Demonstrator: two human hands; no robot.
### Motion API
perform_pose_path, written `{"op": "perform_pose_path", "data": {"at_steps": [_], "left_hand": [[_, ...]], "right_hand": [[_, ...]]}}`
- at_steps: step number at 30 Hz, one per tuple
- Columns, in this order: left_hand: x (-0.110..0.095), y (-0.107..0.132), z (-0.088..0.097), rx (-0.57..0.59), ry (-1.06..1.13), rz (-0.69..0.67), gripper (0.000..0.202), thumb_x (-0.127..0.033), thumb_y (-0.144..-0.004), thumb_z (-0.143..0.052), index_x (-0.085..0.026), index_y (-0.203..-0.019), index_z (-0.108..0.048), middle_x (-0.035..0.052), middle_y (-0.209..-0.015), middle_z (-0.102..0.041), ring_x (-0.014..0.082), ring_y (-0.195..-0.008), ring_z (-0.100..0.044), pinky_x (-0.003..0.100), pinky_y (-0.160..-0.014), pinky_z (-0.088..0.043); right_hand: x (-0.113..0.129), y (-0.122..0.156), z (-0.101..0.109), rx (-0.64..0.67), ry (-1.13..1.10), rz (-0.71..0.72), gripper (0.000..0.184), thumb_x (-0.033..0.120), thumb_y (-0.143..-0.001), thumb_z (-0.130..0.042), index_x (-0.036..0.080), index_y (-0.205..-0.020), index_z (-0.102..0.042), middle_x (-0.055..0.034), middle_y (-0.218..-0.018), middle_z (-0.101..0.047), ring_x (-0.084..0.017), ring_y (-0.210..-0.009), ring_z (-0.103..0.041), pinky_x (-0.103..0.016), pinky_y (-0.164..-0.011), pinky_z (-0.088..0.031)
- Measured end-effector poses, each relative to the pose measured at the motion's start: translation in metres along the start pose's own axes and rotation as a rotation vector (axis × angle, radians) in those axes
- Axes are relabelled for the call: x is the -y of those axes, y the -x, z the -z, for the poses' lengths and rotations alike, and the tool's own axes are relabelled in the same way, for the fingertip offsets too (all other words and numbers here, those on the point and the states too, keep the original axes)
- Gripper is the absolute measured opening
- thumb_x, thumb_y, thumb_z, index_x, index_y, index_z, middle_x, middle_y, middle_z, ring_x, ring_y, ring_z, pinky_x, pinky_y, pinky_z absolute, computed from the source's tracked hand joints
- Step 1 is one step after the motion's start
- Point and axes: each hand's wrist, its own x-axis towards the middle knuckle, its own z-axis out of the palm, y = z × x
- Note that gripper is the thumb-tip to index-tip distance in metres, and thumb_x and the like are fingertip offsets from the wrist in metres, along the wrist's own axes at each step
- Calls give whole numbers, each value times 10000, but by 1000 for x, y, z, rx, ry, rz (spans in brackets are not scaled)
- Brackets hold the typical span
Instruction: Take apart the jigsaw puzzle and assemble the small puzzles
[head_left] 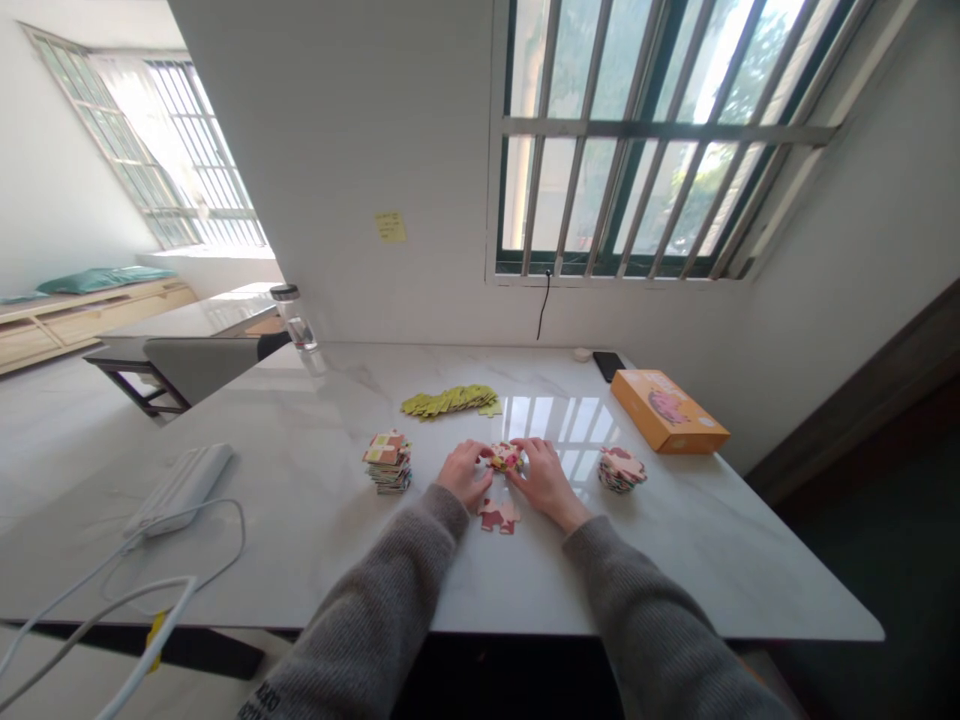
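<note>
Head view: both hands (465, 474) (547, 484) grip jigsaw pieces (505, 457) on a marble table (300, 420).

The left hand (465, 475) and right hand (547, 485) angle inward, their fingers (481, 453) nearly meeting.

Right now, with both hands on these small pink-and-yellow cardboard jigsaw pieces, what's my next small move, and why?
Probably try the pink-and-yellow pieces against the joined red-and-cream jigsaw pieces below them: your left hand and right hand are both on that cluster, and those pieces lie closest.
</note>
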Motion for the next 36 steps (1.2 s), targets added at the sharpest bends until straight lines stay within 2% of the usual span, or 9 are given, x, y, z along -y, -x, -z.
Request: {"op": "perform_pose_path", "data": {"at_steps": [4,6,12,15,21,24,28,31,36], "left_hand": [[2,2,9,-21,80,-126,462,-161,-701,-611,-203,-1160,-581,93,-1184,-596,265,-1089,-543,441,-999,-445],[3,3,14,-12,141,-144,510,-146,-684,-573,-210,-1190,-572,90,-1226,-591,273,-1134,-523,444,-1002,-442],[10,5,16,-33,251,33,424,-96,-694,-438,-173,-1078,-601,66,-997,-658,216,-960,-608,366,-841,-496],[13,4,12,7,188,16,373,-80,-690,-467,-176,-1014,-626,56,-954,-655,213,-938,-601,368,-849,-497],[15,3,8,27,113,22,327,-57,-703,-497,-177,-968,-646,49,-924,-639,204,-921,-589,343,-839,-506],[16,3,7,-10,96,58,290,-56,-719,-512,-173,-949,-645,47,-899,-638,193,-884,-594,325,-809,-510],[17,3,5,-31,84,96,263,-52,-735,-522,-171,-934,-646,44,-862,-651,182,-828,-607,307,-758,-516],[19,3,3,-22,78,91,255,-57,-741,-530,-175,-932,-649,36,-840,-655,175,-793,-612,297,-733,-518],[21,3,1,-29,83,67,249,-69,-749,-526,-176,-936,-650,37,-843,-656,177,-799,-617,305,-737,-523]], "right_hand": [[6,3,12,-19,-56,38,426,188,-789,-678,193,-1203,-578,-107,-1110,-622,-285,-1065,-527,-441,-939,-448],[12,8,18,19,-113,67,451,190,-779,-687,208,-1213,-566,-88,-1083,-626,-268,-1038,-543,-433,-928,-460],[35,35,32,185,-229,143,426,194,-745,-708,249,-1150,-586,-71,-1102,-601,-253,-1067,-533,-418,-956,-460],[40,44,36,251,-199,147,409,181,-734,-711,243,-1122,-597,-77,-1083,-595,-257,-1054,-527,-421,-955,-457],[42,48,39,341,-126,163,204,209,-746,-718,228,-933,-639,-62,-1015,-572,-247,-1009,-521,-431,-959,-437],[38,42,38,328,-188,139,191,234,-808,-677,228,-995,-633,-65,-1047,-559,-233,-1033,-526,-408,-963,-442],[21,24,31,172,-214,42,184,165,-867,-571,215,-1041,-608,-70,-1062,-548,-216,-1039,-542,-384,-951,-456],[4,8,19,106,-133,60,211,150,-843,-601,207,-1046,-597,-75,-1071,-556,-230,-1062,-528,-395,-963,-448],[-15,-4,1,125,-16,88,259,186,-802,-685,197,-1044,-593,-80,-1052,-576,-244,-1020,-530,-393,-903,-473]]}}
